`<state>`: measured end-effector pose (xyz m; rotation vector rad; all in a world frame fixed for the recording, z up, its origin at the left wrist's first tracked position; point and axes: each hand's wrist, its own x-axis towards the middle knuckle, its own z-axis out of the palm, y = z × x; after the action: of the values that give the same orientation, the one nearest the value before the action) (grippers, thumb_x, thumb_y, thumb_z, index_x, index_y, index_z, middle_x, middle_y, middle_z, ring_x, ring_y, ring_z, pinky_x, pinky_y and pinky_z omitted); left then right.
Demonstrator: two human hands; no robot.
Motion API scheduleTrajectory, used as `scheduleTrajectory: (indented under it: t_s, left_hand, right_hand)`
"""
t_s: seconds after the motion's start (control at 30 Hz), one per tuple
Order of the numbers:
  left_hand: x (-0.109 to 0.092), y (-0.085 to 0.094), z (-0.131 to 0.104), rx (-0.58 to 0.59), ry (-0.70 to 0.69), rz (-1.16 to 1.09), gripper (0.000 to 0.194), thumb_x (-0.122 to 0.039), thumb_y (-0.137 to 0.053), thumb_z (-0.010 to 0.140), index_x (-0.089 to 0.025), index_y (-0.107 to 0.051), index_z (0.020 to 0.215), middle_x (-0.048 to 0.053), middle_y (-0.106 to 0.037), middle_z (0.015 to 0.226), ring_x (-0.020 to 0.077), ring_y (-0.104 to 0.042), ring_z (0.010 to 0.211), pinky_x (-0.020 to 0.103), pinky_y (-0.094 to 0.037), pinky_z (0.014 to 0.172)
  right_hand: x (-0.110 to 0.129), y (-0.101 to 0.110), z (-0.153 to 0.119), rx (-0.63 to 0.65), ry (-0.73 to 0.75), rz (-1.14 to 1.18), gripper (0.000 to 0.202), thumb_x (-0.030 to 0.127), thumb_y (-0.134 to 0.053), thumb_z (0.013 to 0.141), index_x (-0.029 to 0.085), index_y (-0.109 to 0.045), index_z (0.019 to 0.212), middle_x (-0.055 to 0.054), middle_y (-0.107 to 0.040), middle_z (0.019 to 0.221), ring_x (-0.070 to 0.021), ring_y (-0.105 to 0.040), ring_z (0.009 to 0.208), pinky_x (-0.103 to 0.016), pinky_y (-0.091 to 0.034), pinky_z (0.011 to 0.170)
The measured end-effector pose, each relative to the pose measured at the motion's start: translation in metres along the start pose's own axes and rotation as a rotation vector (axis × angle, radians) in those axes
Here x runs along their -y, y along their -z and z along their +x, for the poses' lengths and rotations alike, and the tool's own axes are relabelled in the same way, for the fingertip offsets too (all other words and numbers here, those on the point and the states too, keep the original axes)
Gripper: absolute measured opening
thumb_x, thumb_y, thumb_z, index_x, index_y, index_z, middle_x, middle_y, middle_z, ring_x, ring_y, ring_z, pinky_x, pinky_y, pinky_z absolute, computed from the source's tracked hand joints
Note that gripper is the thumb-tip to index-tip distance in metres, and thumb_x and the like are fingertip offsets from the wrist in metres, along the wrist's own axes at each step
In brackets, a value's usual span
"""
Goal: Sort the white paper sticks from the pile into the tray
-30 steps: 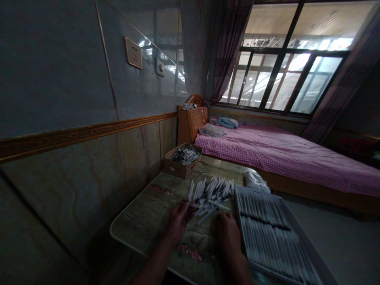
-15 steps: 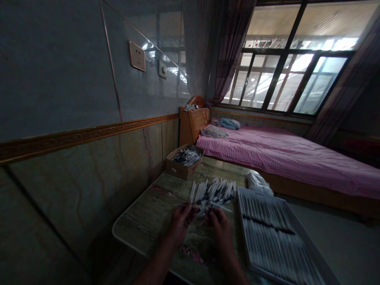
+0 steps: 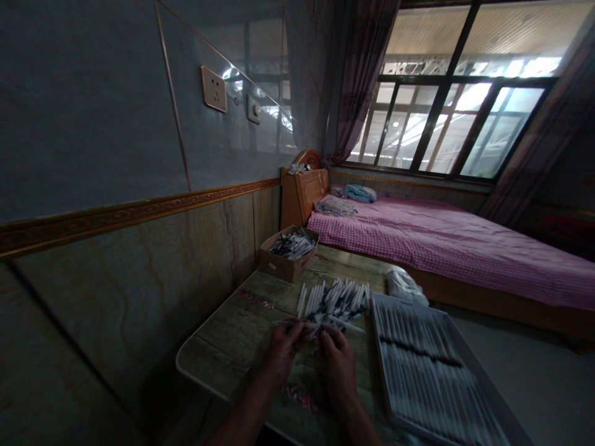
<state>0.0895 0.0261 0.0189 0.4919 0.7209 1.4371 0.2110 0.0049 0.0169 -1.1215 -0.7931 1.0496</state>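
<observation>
My left hand (image 3: 283,347) is closed in a pinch on a slim white pen (image 3: 281,322), whose end sticks out to the left of the fingers. Close beside it, my right hand (image 3: 338,356) has thumb and fingertips pressed together. What lies in that pinch is too dark and small to make out. Just beyond both hands, a loose row of white pens with dark ends (image 3: 341,297) is spread on the table (image 3: 232,347). One more white pen (image 3: 348,324) lies slantwise past my right fingertips.
A cardboard box (image 3: 282,267) full of similar pens stands at the table's far left corner. To the right lies a shallow tray (image 3: 388,378) packed with pens in rows. Behind it is a clear plastic bag (image 3: 405,286). A bed (image 3: 418,241) borders the far side; a tiled wall (image 3: 186,272) runs along the left.
My right hand has shifted slightly, its fingers now more drawn together by the left fingertips. My left hand stays nearly in place with the pen.
</observation>
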Motion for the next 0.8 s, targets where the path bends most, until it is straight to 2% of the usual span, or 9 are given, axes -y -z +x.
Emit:
scheduleTrajectory:
  t_s: [0.13,0.33,0.67,0.8]
  left_hand:
    - [0.0,-0.001,0.0,0.003,-0.006,0.025,0.041,-0.031,-0.09,0.05,-0.014,-0.065,0.078,0.005,-0.076,0.077,0.0164,-0.071,0.069,0.023,-0.056,0.063]
    - [0.0,0.0,0.001,-0.035,0.017,0.025,0.042,-0.027,-0.09,0.049,-0.015,-0.063,0.078,0.004,-0.076,0.076,0.0166,-0.072,0.068,0.023,-0.056,0.062]
    - [0.003,0.0,0.0,0.008,0.006,0.084,0.043,-0.032,-0.089,0.052,-0.015,-0.062,0.081,0.005,-0.076,0.079,0.0177,-0.072,0.071,0.025,-0.056,0.063]
    - [0.003,-0.001,-0.001,0.0,0.005,0.096,0.045,-0.033,-0.09,0.05,-0.015,-0.061,0.08,0.004,-0.075,0.076,0.018,-0.072,0.07,0.026,-0.057,0.063]
  right_hand:
    - [0.003,0.001,-0.001,-0.018,-0.012,-0.008,0.036,0.043,-0.074,0.062,0.017,-0.073,0.086,-0.004,-0.073,0.081,-0.0178,-0.063,0.069,-0.027,-0.048,0.062]
    - [0.002,0.005,0.002,-0.085,0.014,-0.021,0.033,0.041,-0.073,0.061,0.016,-0.074,0.083,-0.005,-0.074,0.08,-0.0202,-0.065,0.074,-0.028,-0.049,0.066]
    - [-0.008,0.009,0.007,-0.054,0.082,-0.116,0.032,0.041,-0.07,0.065,0.017,-0.074,0.084,-0.007,-0.075,0.086,-0.0229,-0.067,0.081,-0.031,-0.051,0.071]
    - [-0.007,0.012,0.007,-0.031,0.177,-0.235,0.029,0.041,-0.065,0.07,0.018,-0.074,0.085,-0.007,-0.075,0.085,-0.0228,-0.067,0.081,-0.031,-0.051,0.072]
